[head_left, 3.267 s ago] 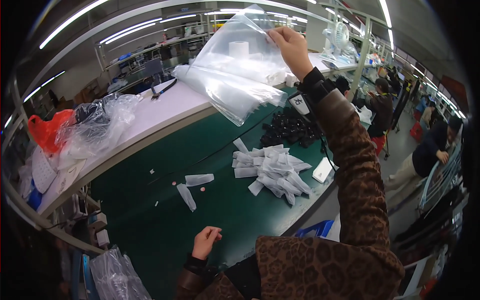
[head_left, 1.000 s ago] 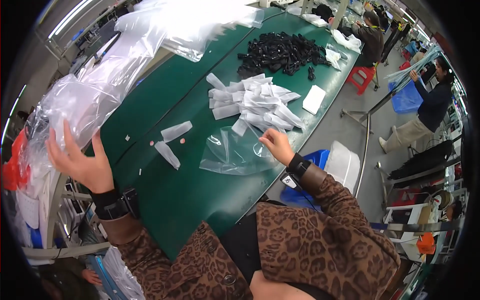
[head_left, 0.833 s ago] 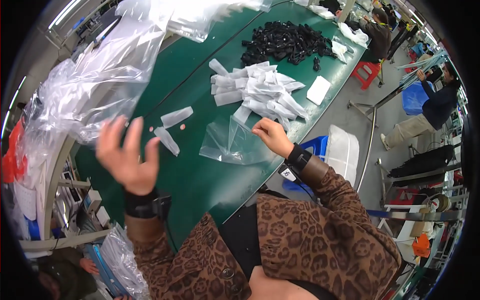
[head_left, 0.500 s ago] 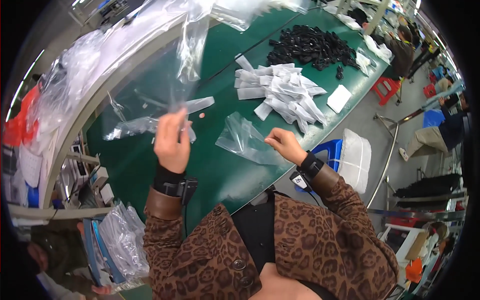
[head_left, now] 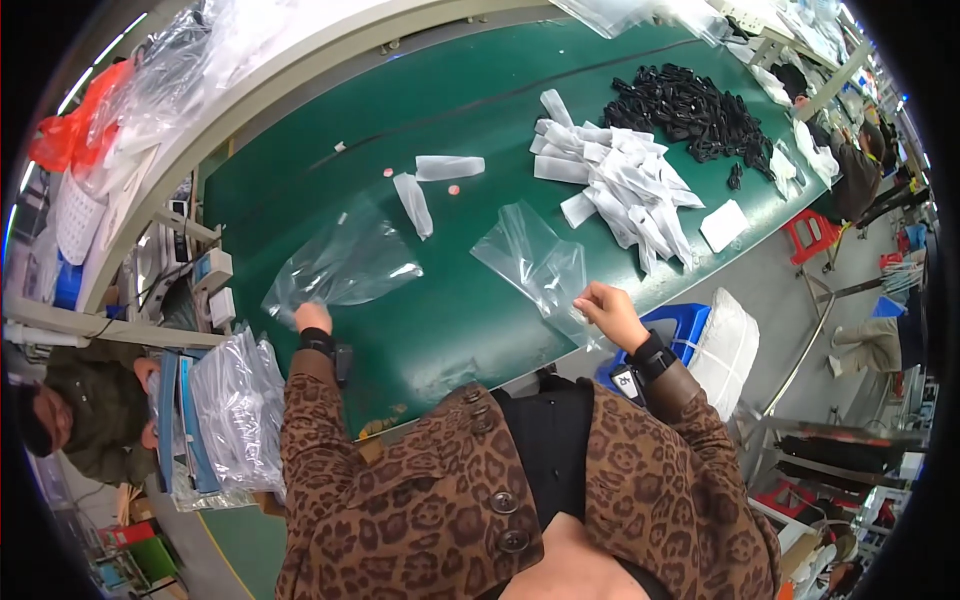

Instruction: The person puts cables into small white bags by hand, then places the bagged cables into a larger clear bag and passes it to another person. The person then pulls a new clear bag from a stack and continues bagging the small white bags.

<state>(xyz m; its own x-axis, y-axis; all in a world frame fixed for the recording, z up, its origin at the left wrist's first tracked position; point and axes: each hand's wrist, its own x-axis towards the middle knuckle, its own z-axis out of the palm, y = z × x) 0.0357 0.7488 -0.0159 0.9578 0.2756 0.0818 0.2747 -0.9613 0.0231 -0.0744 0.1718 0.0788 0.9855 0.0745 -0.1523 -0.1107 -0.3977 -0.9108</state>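
Note:
My left hand (head_left: 312,318) is closed on the near corner of a clear plastic bag (head_left: 350,262), which spreads over the left part of the green table; its fingers are partly hidden. Further right, my right hand (head_left: 610,310) pinches the near end of a second clear plastic bag (head_left: 530,252), whose wide end lies on the table. Beyond the bags are two white sleeves, one lying crosswise (head_left: 450,167) and one pointing toward me (head_left: 413,206). Near them sit two small pinkish discs, one at the left (head_left: 388,173) and one at the right (head_left: 454,190).
A heap of white sleeves (head_left: 625,190) lies at right, with a pile of black bundled items (head_left: 690,110) behind it. A white card (head_left: 724,226) is near the table's edge. Stacked plastic-wrapped packs (head_left: 235,410) stand lower left; a blue stool (head_left: 690,325) and white bale (head_left: 725,350) are right.
My left hand has come down and toward me, drawing the raised clear bag down onto the table. The two white sleeves now show uncovered. My right hand keeps its pinch; the view has shifted.

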